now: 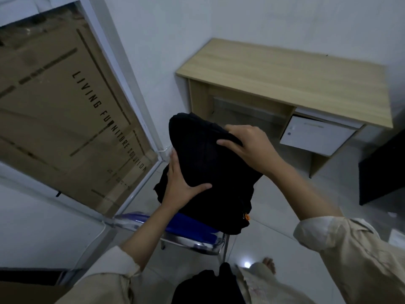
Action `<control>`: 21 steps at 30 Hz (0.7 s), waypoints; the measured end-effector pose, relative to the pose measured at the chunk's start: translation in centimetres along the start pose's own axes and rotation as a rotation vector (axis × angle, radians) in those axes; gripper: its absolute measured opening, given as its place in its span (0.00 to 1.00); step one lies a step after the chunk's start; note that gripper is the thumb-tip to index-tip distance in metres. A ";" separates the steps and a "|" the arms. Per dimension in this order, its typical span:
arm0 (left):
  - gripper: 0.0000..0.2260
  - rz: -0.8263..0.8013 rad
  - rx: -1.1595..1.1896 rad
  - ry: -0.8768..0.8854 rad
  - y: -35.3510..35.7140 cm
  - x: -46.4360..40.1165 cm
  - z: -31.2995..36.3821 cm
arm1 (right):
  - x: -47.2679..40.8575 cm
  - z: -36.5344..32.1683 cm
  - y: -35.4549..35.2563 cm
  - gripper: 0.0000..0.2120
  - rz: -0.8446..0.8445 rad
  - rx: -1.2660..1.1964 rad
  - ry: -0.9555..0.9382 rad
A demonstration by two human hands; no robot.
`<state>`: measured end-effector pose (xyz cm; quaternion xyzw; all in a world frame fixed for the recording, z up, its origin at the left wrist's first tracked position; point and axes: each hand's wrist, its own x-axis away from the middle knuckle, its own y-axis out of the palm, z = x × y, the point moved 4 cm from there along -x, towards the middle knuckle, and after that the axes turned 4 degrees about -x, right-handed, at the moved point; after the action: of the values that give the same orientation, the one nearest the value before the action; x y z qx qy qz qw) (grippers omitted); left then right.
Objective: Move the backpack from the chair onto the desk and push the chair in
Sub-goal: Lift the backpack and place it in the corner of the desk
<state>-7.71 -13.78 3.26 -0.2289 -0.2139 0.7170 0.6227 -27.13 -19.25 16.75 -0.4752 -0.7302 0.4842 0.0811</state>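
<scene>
A black backpack [206, 163] is held up in the middle of the view, above a blue chair [186, 229] with a chrome frame. My left hand [179, 187] grips its lower left side, thumb across the front. My right hand [249, 145] grips its upper right edge. The bag's bottom, with a small orange tag, hangs just over the chair seat; whether it touches the seat is hidden. The light wooden desk [285, 80] stands against the wall at the upper right, apart from the bag.
A white drawer unit [315, 137] hangs under the desk's right side. A large cardboard box [54, 110] leans behind a glass panel on the left. A dark cabinet [383, 172] stands at the right edge. A bare foot [269, 264] rests on the tiled floor below.
</scene>
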 end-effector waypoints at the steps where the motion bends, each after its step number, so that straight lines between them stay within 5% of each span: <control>1: 0.62 0.032 -0.005 0.000 0.3 -0.8 0.9 | 0.0 0.3 -0.8 0.16 0.002 -0.002 -0.013; 6: 0.57 0.075 0.053 0.048 2.2 -4.1 5.0 | -0.3 2.8 -4.9 0.16 0.013 -0.017 -0.056; 15: 0.16 0.076 -0.009 0.026 10.2 -7.9 13.5 | 1.1 11.1 -13.4 0.14 0.054 0.017 -0.004; 21: 0.10 0.103 0.108 0.045 16.4 -9.5 20.1 | 3.3 16.1 -21.0 0.11 0.193 0.027 0.109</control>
<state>-31.54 -25.85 10.35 -0.2220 -0.1487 0.7532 0.6011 -51.15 -28.55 23.78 -0.5678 -0.6690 0.4729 0.0803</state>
